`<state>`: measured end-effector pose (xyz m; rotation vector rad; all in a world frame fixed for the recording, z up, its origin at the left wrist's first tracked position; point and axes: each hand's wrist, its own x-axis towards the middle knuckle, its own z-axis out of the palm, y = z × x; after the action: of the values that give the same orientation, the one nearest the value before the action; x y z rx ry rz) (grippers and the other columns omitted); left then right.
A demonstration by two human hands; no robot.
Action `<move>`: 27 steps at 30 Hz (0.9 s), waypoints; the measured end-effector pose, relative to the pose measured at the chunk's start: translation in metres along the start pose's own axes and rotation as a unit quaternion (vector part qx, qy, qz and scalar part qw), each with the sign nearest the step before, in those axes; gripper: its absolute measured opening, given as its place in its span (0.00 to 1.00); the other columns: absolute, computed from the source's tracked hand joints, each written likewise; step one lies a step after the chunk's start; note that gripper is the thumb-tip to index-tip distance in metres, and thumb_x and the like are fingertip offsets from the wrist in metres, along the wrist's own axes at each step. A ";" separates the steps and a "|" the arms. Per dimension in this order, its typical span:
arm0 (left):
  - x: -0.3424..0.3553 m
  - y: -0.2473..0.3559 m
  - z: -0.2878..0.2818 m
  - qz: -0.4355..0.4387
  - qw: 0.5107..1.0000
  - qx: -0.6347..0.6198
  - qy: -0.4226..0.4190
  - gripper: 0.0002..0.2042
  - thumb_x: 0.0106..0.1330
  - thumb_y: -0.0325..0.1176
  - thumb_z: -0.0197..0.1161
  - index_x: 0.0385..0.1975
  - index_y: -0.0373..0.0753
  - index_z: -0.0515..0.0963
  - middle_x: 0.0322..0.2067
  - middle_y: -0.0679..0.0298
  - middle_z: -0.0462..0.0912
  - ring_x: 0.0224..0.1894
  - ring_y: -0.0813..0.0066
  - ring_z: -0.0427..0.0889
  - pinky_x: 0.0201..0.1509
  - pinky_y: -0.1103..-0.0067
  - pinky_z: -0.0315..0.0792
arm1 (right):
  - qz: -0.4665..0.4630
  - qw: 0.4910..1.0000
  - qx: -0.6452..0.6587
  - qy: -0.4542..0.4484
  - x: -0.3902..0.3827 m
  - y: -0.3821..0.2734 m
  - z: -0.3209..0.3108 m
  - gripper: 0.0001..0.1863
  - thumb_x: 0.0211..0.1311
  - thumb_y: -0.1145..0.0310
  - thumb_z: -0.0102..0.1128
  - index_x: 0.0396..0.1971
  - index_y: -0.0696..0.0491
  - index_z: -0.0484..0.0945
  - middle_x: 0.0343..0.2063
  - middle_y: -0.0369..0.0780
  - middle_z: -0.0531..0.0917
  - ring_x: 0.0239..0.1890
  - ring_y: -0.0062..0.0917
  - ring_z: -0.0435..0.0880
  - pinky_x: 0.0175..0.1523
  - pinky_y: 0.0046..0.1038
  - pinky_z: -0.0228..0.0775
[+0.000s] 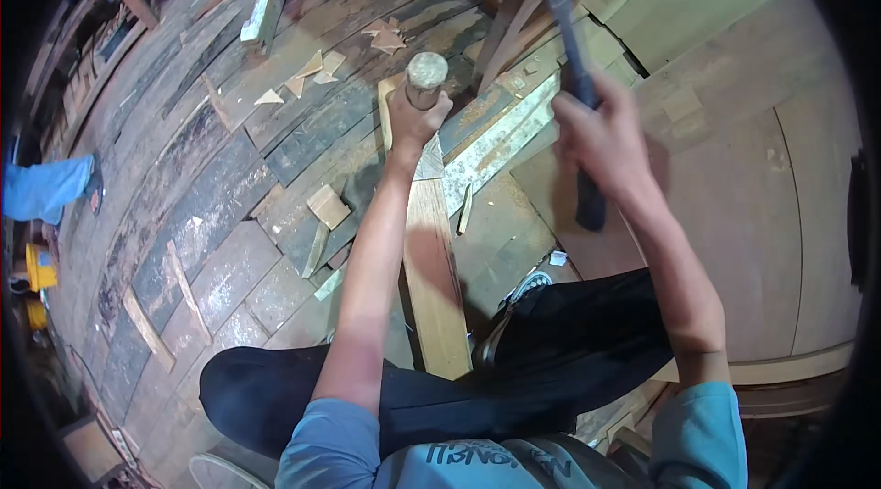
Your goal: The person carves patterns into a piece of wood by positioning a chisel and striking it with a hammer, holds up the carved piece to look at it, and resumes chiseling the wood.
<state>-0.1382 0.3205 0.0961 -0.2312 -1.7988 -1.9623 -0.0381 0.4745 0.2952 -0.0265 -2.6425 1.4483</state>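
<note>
My left hand (418, 122) is closed round the upright handle of a chisel (427, 72), whose pale, round butt end points up. The blade is hidden below the fist. Under it lies a long wooden beam (433, 278), running from beyond the hand back toward my lap. My right hand (606, 136) grips the dark handle of a hammer (571, 35), raised to the right of the chisel and apart from it. Hand and hammer are smeared by motion, and the hammer's head is blurred at the top edge.
A whitish plank (500, 142) lies slantwise beside the beam. Wood chips (295, 83) and a small block (328, 206) are scattered on the plank floor. Large wooden panels (725, 205) stand at right. A pale-topped timber piece (266, 5) lies far left, and a blue cloth (48, 188) at the left edge.
</note>
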 end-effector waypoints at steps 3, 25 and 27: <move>0.002 0.006 0.002 -0.016 0.999 0.045 -0.005 0.14 0.43 0.32 0.66 0.29 0.32 0.75 0.26 0.60 0.79 0.27 0.75 0.76 0.33 0.77 0.70 | -0.082 0.976 0.191 0.066 0.006 -0.036 -0.006 0.06 0.52 0.76 0.53 0.23 0.54 0.65 0.15 0.30 0.66 0.16 0.09 0.63 0.19 0.18 0.55; 0.003 -0.006 -0.004 -0.002 0.998 0.053 -0.015 0.16 0.41 0.32 0.65 0.31 0.33 0.76 0.28 0.53 0.80 0.31 0.60 0.81 0.38 0.72 0.73 | -0.035 0.998 -0.058 -0.007 -0.015 -0.008 -0.011 0.04 0.52 0.76 0.53 0.28 0.57 0.70 0.17 0.30 0.70 0.20 0.15 0.67 0.25 0.22 0.62; 0.003 -0.015 -0.003 0.001 0.999 0.035 -0.011 0.14 0.39 0.32 0.65 0.27 0.32 0.76 0.25 0.53 0.80 0.29 0.59 0.81 0.36 0.71 0.73 | -0.071 0.984 0.162 0.021 -0.008 -0.033 -0.015 0.05 0.52 0.79 0.51 0.30 0.56 0.69 0.16 0.32 0.69 0.13 0.12 0.66 0.17 0.16 0.58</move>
<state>-0.1470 0.3170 0.0837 -0.2323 -1.8766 -1.8992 -0.0263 0.4685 0.3300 0.1573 -2.2926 1.7822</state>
